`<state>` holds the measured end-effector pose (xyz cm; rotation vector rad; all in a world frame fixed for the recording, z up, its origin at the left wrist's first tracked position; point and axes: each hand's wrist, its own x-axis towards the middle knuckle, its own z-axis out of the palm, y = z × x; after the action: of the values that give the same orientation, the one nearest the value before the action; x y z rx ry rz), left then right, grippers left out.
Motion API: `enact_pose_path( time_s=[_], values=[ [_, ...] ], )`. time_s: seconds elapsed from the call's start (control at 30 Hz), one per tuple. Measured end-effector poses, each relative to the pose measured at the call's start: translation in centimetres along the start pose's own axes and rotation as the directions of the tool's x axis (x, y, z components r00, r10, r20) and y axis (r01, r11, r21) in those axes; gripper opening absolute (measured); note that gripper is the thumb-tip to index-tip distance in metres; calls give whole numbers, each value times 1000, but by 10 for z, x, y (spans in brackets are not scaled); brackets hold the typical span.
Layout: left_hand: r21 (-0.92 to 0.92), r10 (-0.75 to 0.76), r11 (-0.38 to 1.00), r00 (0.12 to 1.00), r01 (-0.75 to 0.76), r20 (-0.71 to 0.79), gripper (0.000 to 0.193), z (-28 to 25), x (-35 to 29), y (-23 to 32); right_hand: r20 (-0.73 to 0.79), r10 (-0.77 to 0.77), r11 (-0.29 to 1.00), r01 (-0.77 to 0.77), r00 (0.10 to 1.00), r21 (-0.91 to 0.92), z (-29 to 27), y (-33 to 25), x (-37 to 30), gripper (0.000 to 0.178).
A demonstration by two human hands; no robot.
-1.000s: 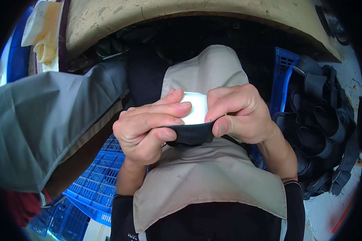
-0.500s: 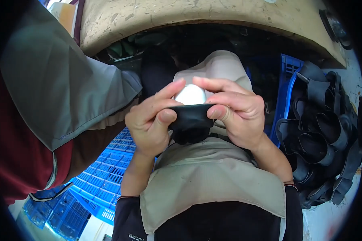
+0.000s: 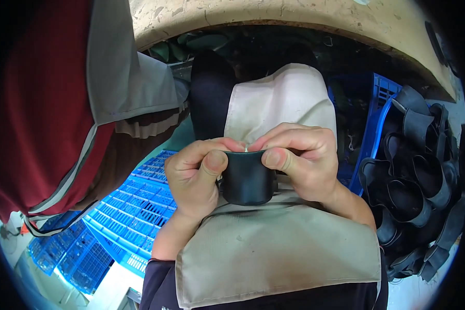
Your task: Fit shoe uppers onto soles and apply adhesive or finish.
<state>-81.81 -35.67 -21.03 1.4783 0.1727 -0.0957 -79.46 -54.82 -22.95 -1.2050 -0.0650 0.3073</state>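
Note:
In front of my lap both hands hold a smooth black curved piece [image 3: 248, 178] by its upper edge. It looks like a wide flexible strap or shoe upper; its exact kind I cannot tell. The left thumb of my left hand [image 3: 194, 173] presses on the near face, with the fingers behind the edge. My right hand [image 3: 307, 163] pinches the other end of that edge in the same way. A tiny whitish spot shows between the fingertips, too small to name. The lower part of the piece bulges toward me above my beige apron [image 3: 279, 258].
To the right, a blue crate [image 3: 369, 139] holds several black curved pieces [image 3: 405, 196]. A worn tan table [image 3: 294, 13] curves across the far side. At left stands a person in a red garment and grey apron [image 3: 132, 88]; blue plastic crates [image 3: 132, 206] lie beside them.
The bright white round shape between my hands is almost gone from sight. The black piece now shows more of its smooth face, and my fingertips are closer together. The person at left has shifted.

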Motion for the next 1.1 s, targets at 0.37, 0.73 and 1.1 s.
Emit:
enact_pose_path(
  time_s=[0.37, 0.73, 1.1],
  values=[
    [-63, -55, 997, 989, 47, -137, 23, -7, 24, 22, -213, -76, 986, 42, 974, -159, -5, -13, 45, 18],
    [-120, 82, 991, 975, -58, 205, 63, -7, 27, 51, -2, 30, 903, -28, 1000, -430, 18, -47, 57, 36],
    [223, 59, 965, 945, -136, 321, 73, -51, 24, -33, 62, 8, 941, 14, 998, -338, 19, 67, 80, 52]
  ],
)
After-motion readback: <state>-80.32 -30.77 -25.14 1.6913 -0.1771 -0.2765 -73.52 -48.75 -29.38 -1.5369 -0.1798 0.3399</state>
